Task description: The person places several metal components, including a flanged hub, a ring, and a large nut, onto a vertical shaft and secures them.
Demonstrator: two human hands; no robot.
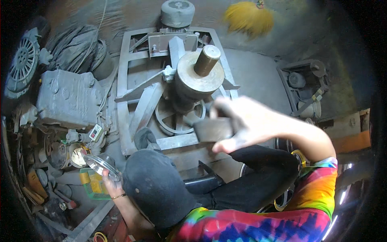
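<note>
Head view: right hand (246, 121) clamped on a grey-brown block (213, 130), thumb below, fingers above, gripping its right end; motion blur. Block sits in front of the spindle (199, 76), near the wheel (169, 128); contact can't be told. Block's long axis runs roughly left-right, free end pointing left. Spindle's shaft points up, leaning slightly right. Left hand (113, 186) pinches the near edge of a shiny metal disc (100, 164), held out at lower left, tilted, its long visible axis upper left to lower right. Green basket (96, 187) just below the disc.
</note>
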